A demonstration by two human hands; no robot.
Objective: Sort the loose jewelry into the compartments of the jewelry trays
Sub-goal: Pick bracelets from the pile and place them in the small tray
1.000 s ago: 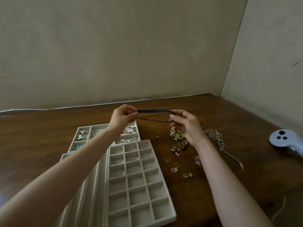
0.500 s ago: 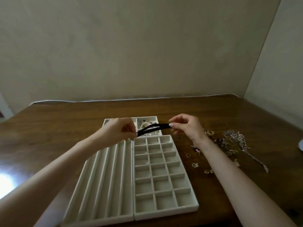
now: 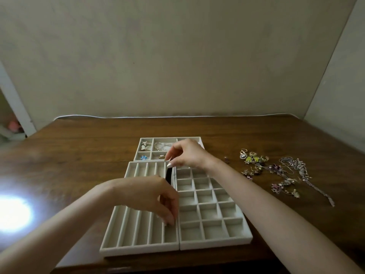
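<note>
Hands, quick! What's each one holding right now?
Left hand: seems curled round the band, near end.
Right hand: pinching the band, far end.

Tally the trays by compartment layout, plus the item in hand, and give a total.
Long-channel tray: 1
Square-grid tray: 1
Mixed-compartment tray: 1
Black band: 1
Total: 4

Slot tray [image 3: 138, 248] left of grid tray [image 3: 215, 243], loose jewelry [image 3: 275, 168] right
</note>
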